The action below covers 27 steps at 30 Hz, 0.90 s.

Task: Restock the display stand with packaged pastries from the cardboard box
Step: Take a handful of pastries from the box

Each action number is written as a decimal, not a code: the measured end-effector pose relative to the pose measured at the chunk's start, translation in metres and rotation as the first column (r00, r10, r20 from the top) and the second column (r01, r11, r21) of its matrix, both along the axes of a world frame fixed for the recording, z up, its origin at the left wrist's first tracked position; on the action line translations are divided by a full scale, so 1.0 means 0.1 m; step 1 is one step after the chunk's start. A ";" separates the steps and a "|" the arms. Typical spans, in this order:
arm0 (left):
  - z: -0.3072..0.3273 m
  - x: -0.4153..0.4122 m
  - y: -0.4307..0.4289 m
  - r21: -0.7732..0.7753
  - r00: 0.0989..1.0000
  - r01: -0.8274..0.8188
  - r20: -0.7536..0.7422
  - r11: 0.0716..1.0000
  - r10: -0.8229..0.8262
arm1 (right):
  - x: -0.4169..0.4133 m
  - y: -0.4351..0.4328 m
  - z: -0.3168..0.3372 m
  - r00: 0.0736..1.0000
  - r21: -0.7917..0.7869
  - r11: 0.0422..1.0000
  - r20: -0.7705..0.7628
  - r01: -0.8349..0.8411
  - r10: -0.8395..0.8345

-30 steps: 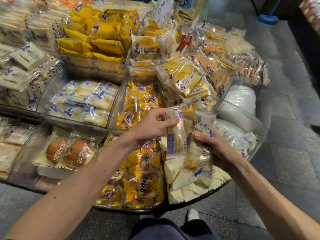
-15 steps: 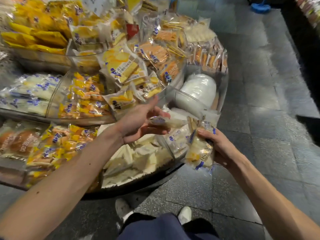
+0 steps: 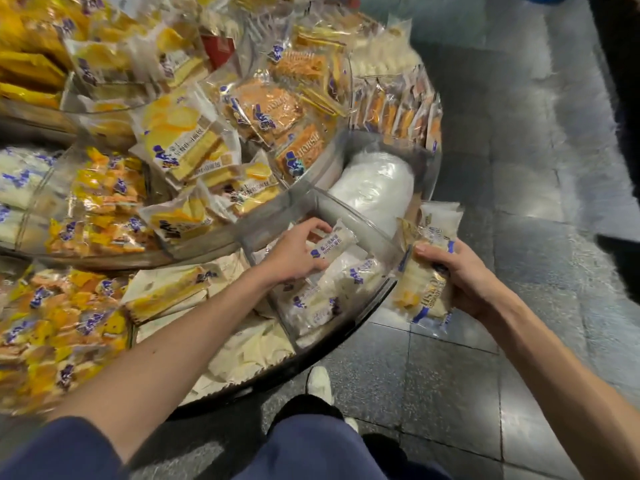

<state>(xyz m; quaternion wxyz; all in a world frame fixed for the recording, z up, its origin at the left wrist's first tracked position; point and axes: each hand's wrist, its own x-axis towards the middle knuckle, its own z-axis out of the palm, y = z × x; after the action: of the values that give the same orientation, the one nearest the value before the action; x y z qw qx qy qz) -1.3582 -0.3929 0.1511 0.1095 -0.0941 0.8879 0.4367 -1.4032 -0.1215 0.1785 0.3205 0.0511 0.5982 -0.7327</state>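
Observation:
A round tiered display stand point(image 3: 349, 327) with clear-walled compartments fills the left of the head view. My left hand point(image 3: 298, 252) grips a white wrapped pastry point(image 3: 337, 240) with blue print, low inside a bottom-tier compartment holding similar white packs point(image 3: 325, 292). My right hand point(image 3: 460, 277) is off the stand's right edge, above the floor, closed on a bunch of pale pastry packs point(image 3: 424, 271). No cardboard box is in view.
Yellow cake packs point(image 3: 183, 140) and orange-brown packs point(image 3: 277, 109) crowd the upper tier. A roll of white plastic bags point(image 3: 374, 183) lies in the neighbouring compartment. Yellow snack packs point(image 3: 59, 327) sit lower left. Grey tiled floor point(image 3: 519, 168) spreads to the right; my shoe point(image 3: 320, 382) is below.
The view swung right along the stand. My left hand took one pack from the bunch and lowered it into the bottom compartment. My right hand stayed out beside the stand with the rest.

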 end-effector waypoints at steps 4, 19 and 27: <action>-0.41 -0.41 0.07 -0.058 0.986 0.146 0.093 0.988 -0.140 | -0.30 0.09 -0.11 1.000 0.032 0.999 0.006 -0.009 0.009; -0.93 -0.74 0.59 -0.168 0.921 0.193 0.371 0.967 -0.120 | -1.44 0.21 -0.23 0.923 0.027 0.926 0.096 -0.377 0.373; -0.89 -0.61 0.70 -0.461 0.953 0.221 0.290 0.860 -0.089 | -1.67 0.08 -0.27 0.844 0.026 0.847 0.105 -0.532 0.526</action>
<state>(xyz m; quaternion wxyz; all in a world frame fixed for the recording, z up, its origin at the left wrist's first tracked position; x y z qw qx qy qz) -1.4194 -0.3228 0.0619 0.2322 -0.1024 0.9518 0.1723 -1.5705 -0.1134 0.1512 0.5362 -0.0728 0.5929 -0.5963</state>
